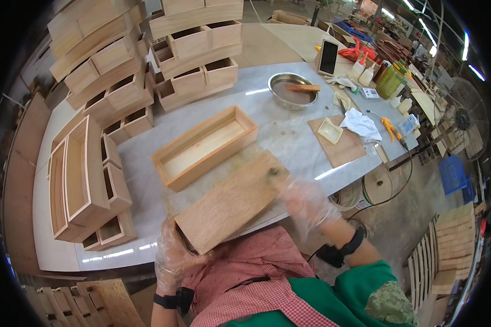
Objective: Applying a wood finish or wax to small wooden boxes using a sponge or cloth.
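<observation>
- Left of the open wooden box [215,159]: passage blocked by stacked drawers [99,174]; narrow strip of tabletop [139,158] left between.
- Behind the box: passage closed by second drawer stack [189,84].
- Right of the box: tabletop left free, bounded by steel bowl [292,103] and brown board [338,154].
- Before the box: access barred by held wooden workpiece [229,201].

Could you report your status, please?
Gloved left hand gripping tan rectangular wooden piece. Gloved right hand blurred, near right end. Open rectangular pale wooden box beyond.
</observation>
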The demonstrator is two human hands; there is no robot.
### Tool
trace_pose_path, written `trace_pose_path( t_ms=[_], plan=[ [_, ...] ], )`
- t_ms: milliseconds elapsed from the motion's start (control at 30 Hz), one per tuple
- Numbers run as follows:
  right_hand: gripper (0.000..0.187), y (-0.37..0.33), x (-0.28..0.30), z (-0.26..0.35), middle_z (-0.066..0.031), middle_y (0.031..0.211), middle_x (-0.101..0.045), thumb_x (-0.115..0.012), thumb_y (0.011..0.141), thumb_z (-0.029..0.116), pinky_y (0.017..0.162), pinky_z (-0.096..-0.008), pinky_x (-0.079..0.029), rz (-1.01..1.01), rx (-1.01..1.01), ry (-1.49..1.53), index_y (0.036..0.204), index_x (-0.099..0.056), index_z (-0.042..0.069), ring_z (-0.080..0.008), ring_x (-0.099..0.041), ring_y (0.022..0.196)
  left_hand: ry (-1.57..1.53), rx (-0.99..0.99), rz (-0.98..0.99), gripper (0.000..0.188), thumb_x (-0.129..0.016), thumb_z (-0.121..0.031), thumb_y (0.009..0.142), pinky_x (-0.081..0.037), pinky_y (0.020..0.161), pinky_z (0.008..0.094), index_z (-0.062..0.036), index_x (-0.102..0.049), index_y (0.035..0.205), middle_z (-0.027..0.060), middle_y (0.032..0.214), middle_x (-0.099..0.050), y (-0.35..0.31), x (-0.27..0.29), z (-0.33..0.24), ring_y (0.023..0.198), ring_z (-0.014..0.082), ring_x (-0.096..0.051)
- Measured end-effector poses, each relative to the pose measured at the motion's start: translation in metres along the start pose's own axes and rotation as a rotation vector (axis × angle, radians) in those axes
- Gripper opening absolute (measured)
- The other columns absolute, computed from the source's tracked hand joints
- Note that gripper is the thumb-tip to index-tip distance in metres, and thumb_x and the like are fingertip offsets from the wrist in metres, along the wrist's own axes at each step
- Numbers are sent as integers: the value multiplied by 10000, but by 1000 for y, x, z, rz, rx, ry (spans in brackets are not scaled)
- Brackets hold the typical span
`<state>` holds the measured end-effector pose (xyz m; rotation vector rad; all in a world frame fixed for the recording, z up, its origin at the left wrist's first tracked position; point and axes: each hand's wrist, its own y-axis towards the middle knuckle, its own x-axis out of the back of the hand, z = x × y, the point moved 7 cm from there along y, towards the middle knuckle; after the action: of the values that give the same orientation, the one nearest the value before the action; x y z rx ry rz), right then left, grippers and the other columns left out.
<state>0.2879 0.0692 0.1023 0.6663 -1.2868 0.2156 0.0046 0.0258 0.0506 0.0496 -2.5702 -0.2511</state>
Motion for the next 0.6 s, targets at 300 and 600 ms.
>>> trace_pose_path(
  t_ms=[300, 600],
  plan=[
    [199, 56, -80, -24, -130, 950, -668, -588, 843, 167, 816, -420, -522, -56, 100, 274, 1015, -673, 111, -340, -644, 927, -36, 11, 57, 956, -947, -324, 491, -469, 978, 401, -5, -507, 1277, 182, 1176, -584, 0, -5, 8, 1107, 331, -576],
    [112, 13, -142, -89, -100, 812, -642, -592, 872, 208, 715, -424, -534, 19, -44, 232, 907, -654, 121, -278, -644, 782, 123, -18, 76, 957, -909, -407, 519, -472, 982, 445, -11, -486, 1281, 214, 1190, -569, 2, -4, 5, 1124, 389, -563]
  ],
)
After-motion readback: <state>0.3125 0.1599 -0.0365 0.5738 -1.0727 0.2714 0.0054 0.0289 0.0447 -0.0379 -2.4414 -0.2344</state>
